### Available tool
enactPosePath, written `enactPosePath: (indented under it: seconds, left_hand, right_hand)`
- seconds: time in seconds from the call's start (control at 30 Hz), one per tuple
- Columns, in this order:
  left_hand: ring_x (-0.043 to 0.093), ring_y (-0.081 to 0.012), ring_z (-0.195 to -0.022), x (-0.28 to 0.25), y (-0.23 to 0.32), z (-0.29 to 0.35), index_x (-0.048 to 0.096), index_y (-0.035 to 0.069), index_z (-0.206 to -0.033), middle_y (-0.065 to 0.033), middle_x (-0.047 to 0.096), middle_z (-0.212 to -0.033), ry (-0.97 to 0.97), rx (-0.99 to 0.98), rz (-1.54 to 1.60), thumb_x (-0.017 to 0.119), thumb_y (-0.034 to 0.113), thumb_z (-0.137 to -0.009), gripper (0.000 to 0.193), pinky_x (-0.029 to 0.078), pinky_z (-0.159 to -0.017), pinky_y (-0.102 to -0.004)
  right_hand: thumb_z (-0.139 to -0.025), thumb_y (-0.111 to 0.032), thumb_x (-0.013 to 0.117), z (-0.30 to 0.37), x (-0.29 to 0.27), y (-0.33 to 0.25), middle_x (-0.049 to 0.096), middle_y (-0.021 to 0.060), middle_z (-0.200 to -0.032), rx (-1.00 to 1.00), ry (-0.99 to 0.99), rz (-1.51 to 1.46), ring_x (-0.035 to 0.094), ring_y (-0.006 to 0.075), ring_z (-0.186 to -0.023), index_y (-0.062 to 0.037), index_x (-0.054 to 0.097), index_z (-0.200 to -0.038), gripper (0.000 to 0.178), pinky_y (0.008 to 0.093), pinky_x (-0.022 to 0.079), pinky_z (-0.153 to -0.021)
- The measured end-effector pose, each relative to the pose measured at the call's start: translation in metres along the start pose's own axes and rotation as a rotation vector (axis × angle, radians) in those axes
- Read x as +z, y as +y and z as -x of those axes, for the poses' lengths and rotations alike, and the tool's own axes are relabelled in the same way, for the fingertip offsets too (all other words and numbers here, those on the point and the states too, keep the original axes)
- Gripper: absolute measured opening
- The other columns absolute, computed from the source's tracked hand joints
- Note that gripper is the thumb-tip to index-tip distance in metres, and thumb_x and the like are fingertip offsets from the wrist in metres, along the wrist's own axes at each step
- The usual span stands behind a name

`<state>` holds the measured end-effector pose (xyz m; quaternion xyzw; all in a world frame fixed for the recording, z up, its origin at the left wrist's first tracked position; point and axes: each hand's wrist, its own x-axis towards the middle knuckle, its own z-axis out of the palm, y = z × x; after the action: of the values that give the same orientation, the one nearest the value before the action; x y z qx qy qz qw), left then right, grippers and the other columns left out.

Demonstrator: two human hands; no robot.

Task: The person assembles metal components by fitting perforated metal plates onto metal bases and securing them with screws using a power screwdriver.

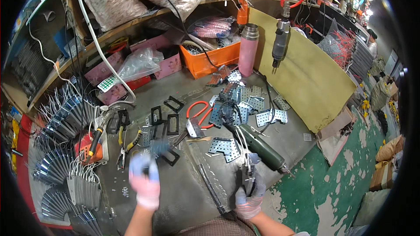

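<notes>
- Grey metal covered the workbench (pixel 183 201); roughly a dozen perforated steel plates (pixel 245 105) lay scattered across its middle, some overlapping, too jumbled for an exact count.
- Black rectangular frames (pixel 173 124) numbered about five, lying flat near the centre-left; one pair of red-handled scissors (pixel 199 113) sat just beside the plates.
- One green electric screwdriver (pixel 260 148) lay tilted on the bench, its cable running back toward the plates; a second, grey driver (pixel 278 43) hung from a red coiled hose above.
- One pink flask (pixel 248 50) stood upright beside one orange bin (pixel 214 59).
- One pair of yellow-handled pliers (pixel 127 144) lay left of the frames; rows of wired metal parts (pixel 65 148) fanned along the left edge, too many to count.
- Left hand (pixel 145 183), gloved and blurred, was curled closed round a small dark piece (pixel 151 166), held above the bench near the frames; what the piece was could not be told.
- Right hand (pixel 249 196), gloved, was clenched round a dark metal part with white wires (pixel 246 166), raised upright just beside the green screwdriver.
</notes>
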<state>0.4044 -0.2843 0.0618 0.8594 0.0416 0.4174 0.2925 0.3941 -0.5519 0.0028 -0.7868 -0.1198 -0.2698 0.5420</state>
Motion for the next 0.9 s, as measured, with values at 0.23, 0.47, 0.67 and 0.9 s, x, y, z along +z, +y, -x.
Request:
enactPosePath:
  seconds: [0.23,0.47,0.67,0.9]
  left_hand:
    - [0.055,-0.0310,-0.094,-0.111,0.035,0.109,0.060,0.012,-0.101,-0.0117,0.057,-0.107,-0.501,0.028,-0.423,0.069,0.019,-0.072,0.032,0.045,-0.081,-0.0439]
    - [0.054,-0.0332,-0.098,-0.085,0.023,0.092,0.059,0.006,-0.107,-0.0136,0.057,-0.101,-0.448,-0.310,-0.287,0.076,0.018,-0.068,0.045,0.044,-0.085,-0.0400]
    - [0.059,-0.0222,-0.071,-0.086,0.003,0.105,0.059,0.002,-0.095,-0.0109,0.059,-0.080,-0.380,-0.612,0.155,0.067,0.005,-0.080,0.017,0.050,-0.065,-0.0325]
    - [0.054,-0.0139,-0.074,-0.074,0.013,0.113,0.056,0.004,-0.088,-0.0061,0.057,-0.084,-0.096,-0.716,0.465,0.071,0.004,-0.080,0.017,0.047,-0.065,-0.0282]
  right_hand:
    - [-0.072,0.000,0.057,0.012,-0.004,-0.031,0.053,0.0163,-0.112,0.012,-0.097,-0.083,0.056,0.0242,-0.097,0.0037,0.038,-0.132,0.064,0.0365,0.045,-0.087]
    - [-0.076,-0.008,0.059,0.017,0.016,-0.064,0.046,0.0138,-0.125,0.568,-0.478,-0.493,0.043,0.0225,-0.118,-0.0003,0.030,-0.139,0.071,0.0372,0.034,-0.102]
    - [-0.074,-0.006,0.059,0.014,0.016,-0.080,0.046,0.0119,-0.128,0.816,-0.729,-0.625,0.043,0.0210,-0.119,-0.0031,0.033,-0.140,0.071,0.0342,0.032,-0.104]
    - [-0.074,-0.011,0.062,0.020,0.042,-0.092,0.045,0.0114,-0.132,0.697,-0.979,-0.653,0.039,0.0221,-0.126,-0.0044,0.036,-0.138,0.070,0.0350,0.027,-0.108]
